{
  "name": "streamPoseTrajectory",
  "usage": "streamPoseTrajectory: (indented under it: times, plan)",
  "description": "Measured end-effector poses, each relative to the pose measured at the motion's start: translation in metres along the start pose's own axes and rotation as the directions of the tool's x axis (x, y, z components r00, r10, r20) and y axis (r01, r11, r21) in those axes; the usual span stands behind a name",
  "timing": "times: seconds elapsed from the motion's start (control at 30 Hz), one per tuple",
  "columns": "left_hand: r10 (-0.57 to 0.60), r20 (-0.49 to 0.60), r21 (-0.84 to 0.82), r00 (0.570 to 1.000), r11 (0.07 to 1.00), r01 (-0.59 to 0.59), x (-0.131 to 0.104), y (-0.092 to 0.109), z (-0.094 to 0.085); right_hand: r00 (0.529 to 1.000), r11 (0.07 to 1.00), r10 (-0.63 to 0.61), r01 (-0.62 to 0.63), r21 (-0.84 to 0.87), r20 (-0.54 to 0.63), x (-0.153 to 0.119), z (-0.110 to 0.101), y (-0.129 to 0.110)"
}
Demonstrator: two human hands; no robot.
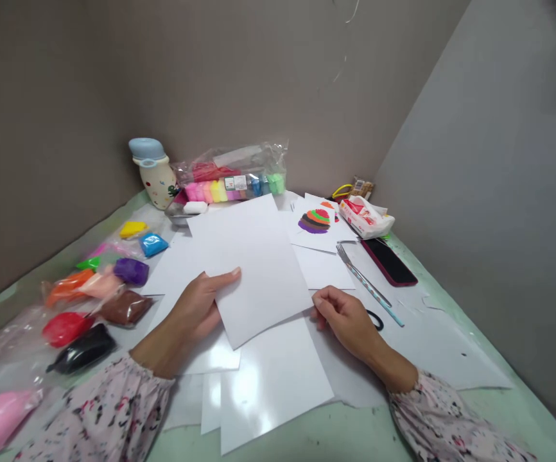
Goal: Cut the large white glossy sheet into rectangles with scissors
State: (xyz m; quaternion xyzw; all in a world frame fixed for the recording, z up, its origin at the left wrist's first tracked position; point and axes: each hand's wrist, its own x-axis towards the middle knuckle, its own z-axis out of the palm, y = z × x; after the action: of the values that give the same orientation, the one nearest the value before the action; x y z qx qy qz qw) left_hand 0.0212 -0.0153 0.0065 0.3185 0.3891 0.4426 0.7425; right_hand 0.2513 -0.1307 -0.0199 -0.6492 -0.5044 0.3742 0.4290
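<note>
A blank white sheet of paper (259, 256) is held up in the middle, tilted over other sheets. My left hand (198, 301) grips its left edge, thumb on top and fingers hidden underneath. At the lower right corner my right hand (343, 314) is closed, thumb and forefinger pinching the paper. Glossy white sheets (278, 385) lie below, overlapping one another. Beside my right wrist a black ring (375, 319) shows; the rest of it is hidden. Behind the held sheet lies a paper with a striped clay shape (315, 221) in several colours.
Bagged clay packets in several colours, among them brown (126, 308) and black (85, 350), line the left. A bottle (155, 173) and a bag of clay (230, 179) stand at the back. On the right are a fork (355, 266), a phone (390, 262) and a tissue pack (367, 218).
</note>
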Motion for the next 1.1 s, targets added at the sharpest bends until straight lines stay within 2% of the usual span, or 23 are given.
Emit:
streamPoseTrajectory:
  times: [0.07,0.1,0.17,0.27,0.37,0.5,0.7,0.9,1.1]
  plan:
    - [0.027,0.012,0.032,1.000,0.999,-0.028,0.001,0.000,-0.001,0.997,0.955,-0.069,0.054,-0.290,-0.041,-0.004,-0.012,-0.009]
    - [0.046,0.023,0.042,0.999,0.998,-0.047,0.001,0.000,-0.002,0.994,0.874,-0.103,0.067,-0.482,-0.048,-0.006,-0.019,-0.015]
    - [0.094,0.047,0.032,0.994,0.995,-0.096,0.001,0.000,-0.002,0.995,0.643,-0.088,0.027,-0.766,-0.039,-0.011,-0.034,-0.024]
    - [0.171,0.045,0.013,0.984,0.985,-0.172,-0.001,0.000,-0.001,0.996,0.355,0.085,-0.030,-0.935,0.000,-0.017,-0.049,-0.034]
    - [0.213,-0.022,0.049,0.977,0.976,-0.212,-0.002,0.000,0.004,0.962,0.222,0.273,-0.052,-0.974,0.011,-0.019,-0.050,-0.039]
    - [0.162,-0.056,0.074,0.985,0.985,-0.157,-0.001,0.000,0.006,0.946,0.156,0.323,-0.035,-0.987,0.017,-0.019,-0.041,-0.040]
    - [0.047,-0.020,0.056,0.999,0.997,-0.046,0.003,0.002,-0.001,0.949,0.093,0.314,-0.051,-0.994,-0.019,-0.019,-0.040,-0.035]
    - [-0.017,0.020,0.048,1.000,0.999,0.016,0.002,0.005,-0.002,0.966,0.168,0.244,-0.129,-0.977,-0.085,-0.023,-0.041,-0.021]
    - [-0.030,0.046,0.026,0.998,0.999,0.029,0.005,0.005,-0.005,0.997,0.282,0.067,-0.050,-0.958,-0.032,-0.030,-0.039,-0.004]
